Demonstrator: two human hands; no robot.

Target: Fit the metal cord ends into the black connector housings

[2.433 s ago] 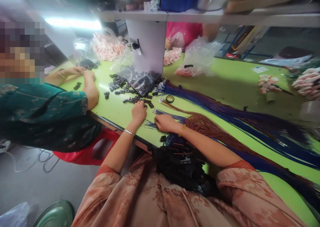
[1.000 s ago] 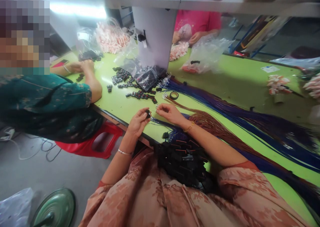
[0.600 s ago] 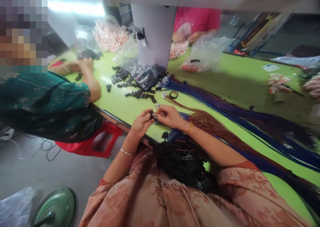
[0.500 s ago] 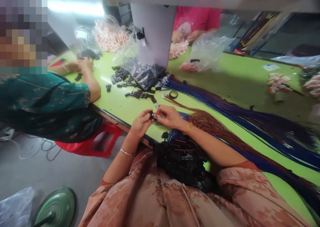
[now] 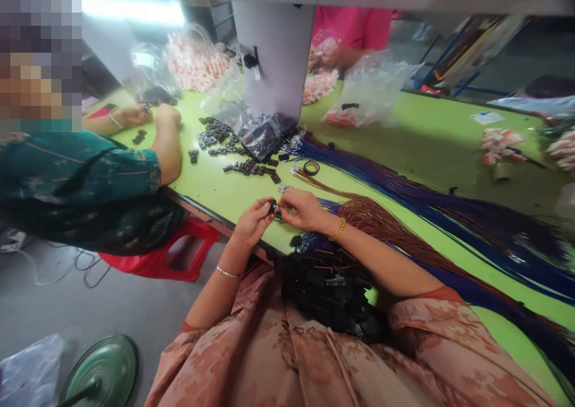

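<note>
My left hand (image 5: pixel 252 221) is closed, pinching a small black connector housing (image 5: pixel 272 206) between thumb and fingers. Against its right side my right hand (image 5: pixel 302 209) is closed in a pinch on a thin wire with a silver metal terminal (image 5: pixel 277 207). The terminal's tip touches or enters the housing; at this size I cannot tell which. Most of that wire is hidden by my fingers. Brown wires (image 5: pixel 377 215) and blue wires (image 5: pixel 359 161) with bare metal ends lie beyond my right forearm. Several loose black housings (image 5: pixel 249 167) are scattered beyond my hands.
A roll of tape (image 5: pixel 311 168) lies by the wire ends. Black parts (image 5: pixel 332 287) are heaped against my front. A co-worker in a green sleeve (image 5: pixel 130 170) sits at left on a red stool (image 5: pixel 197 248); another person in a pink shirt (image 5: pixel 353 27) works opposite, near a plastic bag (image 5: pixel 377 87).
My right fingers have shifted slightly closer to the black housing, and less of the metal terminal shows. The left co-worker's hands have moved apart. The hands of the person opposite have come together, higher.
</note>
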